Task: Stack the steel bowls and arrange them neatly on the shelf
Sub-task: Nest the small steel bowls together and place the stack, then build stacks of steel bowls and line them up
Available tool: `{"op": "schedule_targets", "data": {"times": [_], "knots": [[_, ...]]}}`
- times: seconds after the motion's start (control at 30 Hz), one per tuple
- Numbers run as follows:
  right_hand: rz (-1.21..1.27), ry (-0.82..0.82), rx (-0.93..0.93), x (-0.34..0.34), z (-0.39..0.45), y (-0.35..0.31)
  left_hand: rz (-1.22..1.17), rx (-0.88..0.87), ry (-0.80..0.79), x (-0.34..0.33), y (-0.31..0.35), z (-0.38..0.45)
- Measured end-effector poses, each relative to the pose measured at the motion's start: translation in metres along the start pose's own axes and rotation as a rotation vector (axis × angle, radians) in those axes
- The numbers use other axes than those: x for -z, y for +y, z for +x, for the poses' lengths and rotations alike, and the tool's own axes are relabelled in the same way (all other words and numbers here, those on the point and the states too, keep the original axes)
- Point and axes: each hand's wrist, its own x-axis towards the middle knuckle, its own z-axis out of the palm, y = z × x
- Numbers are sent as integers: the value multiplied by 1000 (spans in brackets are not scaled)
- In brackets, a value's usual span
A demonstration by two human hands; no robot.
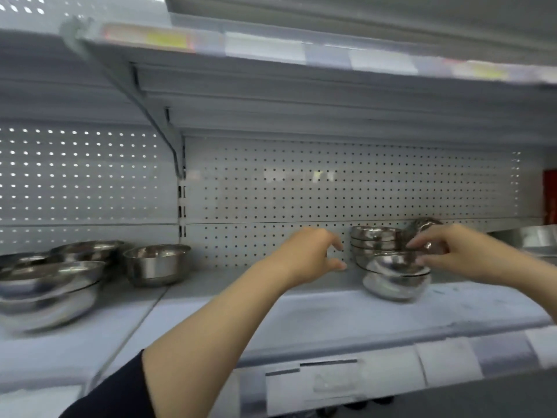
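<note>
- The left hand (313, 254) reaches over the shelf (301, 312) with thumb and fingers spread in an open curl, holding nothing, just left of the bowls on the right.
- The right hand (452, 254) comes in from the right, its fingertips (414, 244) at the far rim of the front stack of bowls (394, 277). Blur makes it impossible to tell whether the fingers pinch the rim or only touch it.
- That front stack sits on the right part of the shelf, nearer than the rest, its top bowl tilted towards the viewer.
- Just behind it, against the pegboard back panel (331, 191), stands a taller stack of bowls (375, 239), upright.
- Behind the right hand a further shiny bowl (423, 224) peeps out, tipped up; how it rests cannot be told.
- At the far right edge a wide steel dish (536, 239) is partly in view.
- On the left part of the shelf, well apart from both hands, a deep single bowl (156, 263) stands upright.
- Left of it are nested bowls (87, 250) farther back and a large blurred pile of bowls (48, 294) near the front edge.
- A dark sleeve (114, 393) covers the left arm above the elbow.
- Price labels (328, 381) run along the shelf's near edge.
</note>
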Motion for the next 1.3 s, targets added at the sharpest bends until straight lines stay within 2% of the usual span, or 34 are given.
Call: {"op": "schedule_targets", "data": {"times": [0.13,0.3,0.57,0.8,0.97,1.07,1.17,1.23,1.3], "knots": [[20,-79,45,-11,9,30,-14,28,-36,-21,26,30],[41,-74,150,-17,23,47,-68,47,-150,-40,35,53],[148,-7,222,-30,24,63,-30,13,-58,-54,28,74],[184,-16,271,-35,22,71,-20,-48,-95,-59,27,76],[210,-48,276,-32,22,72,-76,-25,-96,-60,27,75],[308,-26,238,-31,22,77,-118,40,-86,-57,24,74],[283,-94,106,-32,22,92,-104,234,-47,-58,15,72],[367,-194,50,-37,23,98,-167,388,-88,-64,10,71],[539,-233,16,-45,24,101,-342,450,-187,-73,9,72]]}}
